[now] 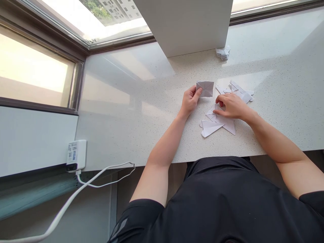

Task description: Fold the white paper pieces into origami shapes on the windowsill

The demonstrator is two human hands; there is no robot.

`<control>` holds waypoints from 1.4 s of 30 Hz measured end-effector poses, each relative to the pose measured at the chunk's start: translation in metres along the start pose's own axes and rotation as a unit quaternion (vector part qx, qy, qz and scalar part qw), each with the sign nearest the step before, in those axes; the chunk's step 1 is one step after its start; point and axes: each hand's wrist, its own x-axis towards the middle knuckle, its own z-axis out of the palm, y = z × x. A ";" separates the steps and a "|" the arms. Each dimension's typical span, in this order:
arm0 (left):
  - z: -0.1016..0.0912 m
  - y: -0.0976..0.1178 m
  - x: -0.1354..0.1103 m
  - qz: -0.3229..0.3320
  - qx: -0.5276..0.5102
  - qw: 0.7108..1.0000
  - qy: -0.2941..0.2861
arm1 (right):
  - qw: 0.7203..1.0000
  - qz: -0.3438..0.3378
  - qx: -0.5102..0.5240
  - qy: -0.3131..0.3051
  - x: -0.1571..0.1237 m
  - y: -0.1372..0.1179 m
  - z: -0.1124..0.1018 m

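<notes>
My left hand (190, 100) holds a small folded paper rectangle (208, 89) up off the counter. The thumb presses its near face, where crossing creases show, and the fingers are behind it. My right hand (234, 105) bends over a loose pile of white folded paper pieces (229, 125), with thumb and forefinger around one piece (219, 108); the other fingers curl out of sight. A pointed folded piece (211, 128) lies at the near left of the pile. More folded paper (242, 93) overlaps just beyond my right hand.
A crumpled-looking paper clump (222, 53) sits by the base of a white pillar (192, 27). The speckled counter (141, 128) runs below windows. At its left end is a white charger block (76, 154) with a white cable (68, 204) hanging past the edge.
</notes>
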 end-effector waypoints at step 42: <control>0.003 0.005 -0.010 0.097 0.144 0.977 -0.120 | 0.970 0.045 0.182 0.157 0.007 0.005 0.007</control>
